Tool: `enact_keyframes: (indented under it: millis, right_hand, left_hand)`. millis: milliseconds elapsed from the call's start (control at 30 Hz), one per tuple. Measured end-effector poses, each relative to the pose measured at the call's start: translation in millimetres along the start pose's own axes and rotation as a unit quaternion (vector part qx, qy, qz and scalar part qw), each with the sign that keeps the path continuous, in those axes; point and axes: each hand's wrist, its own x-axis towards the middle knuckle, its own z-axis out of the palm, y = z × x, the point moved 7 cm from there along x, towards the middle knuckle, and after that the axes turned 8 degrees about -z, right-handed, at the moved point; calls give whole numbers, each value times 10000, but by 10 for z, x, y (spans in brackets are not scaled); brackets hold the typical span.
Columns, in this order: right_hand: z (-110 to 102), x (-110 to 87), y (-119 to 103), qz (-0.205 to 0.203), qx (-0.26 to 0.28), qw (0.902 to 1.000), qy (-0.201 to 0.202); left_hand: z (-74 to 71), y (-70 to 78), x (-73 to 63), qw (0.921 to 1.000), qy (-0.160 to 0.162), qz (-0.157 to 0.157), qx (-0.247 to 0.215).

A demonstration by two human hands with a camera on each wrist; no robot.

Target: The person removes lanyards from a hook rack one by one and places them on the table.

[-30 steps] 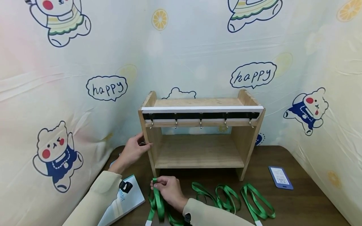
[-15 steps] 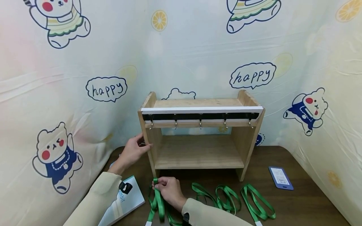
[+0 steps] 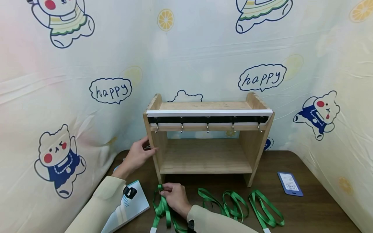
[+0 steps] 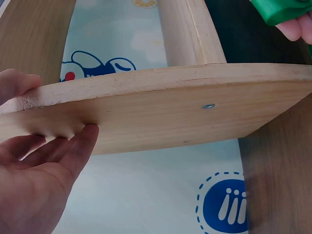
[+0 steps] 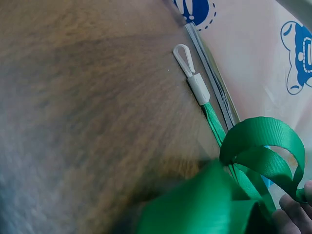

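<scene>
A light wooden shelf (image 3: pixel 204 157) with a row of small hooks (image 3: pixel 208 124) along its upper front stands on the dark table. My left hand (image 3: pixel 138 157) grips its left side panel (image 4: pixel 170 112); in the left wrist view the thumb lies over one face and the fingers press the other. Below the shelf's left front corner, my right hand (image 3: pixel 176 198) pinches a green lanyard (image 3: pixel 162 208) near its top, the strap hanging in loops. The right wrist view shows the lanyard's white end loop (image 5: pixel 192 73) on the table, with the fingertips (image 5: pixel 292 214) at the lower right.
More green lanyards (image 3: pixel 233 204) lie in front of the shelf, another (image 3: pixel 266 208) to their right. A blue card holder (image 3: pixel 290 183) rests at the right of the table (image 3: pixel 309 207). A light-blue box or booklet (image 3: pixel 128 205) lies under my left forearm. Patterned cloth (image 3: pixel 204 48) hangs behind.
My right hand has shifted very slightly, and the green strap it pinches has dropped a little and changed its folds. The left hand keeps its place on the shelf.
</scene>
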Motion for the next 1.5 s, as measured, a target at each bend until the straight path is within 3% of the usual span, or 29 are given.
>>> enact_keyframes:
  millis: [167, 433, 933, 1500]
  right_hand:
    - [-6, 2, 0, -67, -176, 9997, -132]
    - [13, -7, -26, -75, 429, 9988, -218]
    - [-83, 39, -158, -247, 913, 9953, -188]
    - [-156, -32, -418, -614, 866, 9928, -556]
  left_hand:
    - [-9, 7, 2, 10000, -2, 44, 13]
    - [-4, 9, 5, 10000, -20, 63, -33]
    - [0, 23, 1, 10000, -26, 2, -26]
    - [-1, 36, -6, 10000, 21, 24, 32]
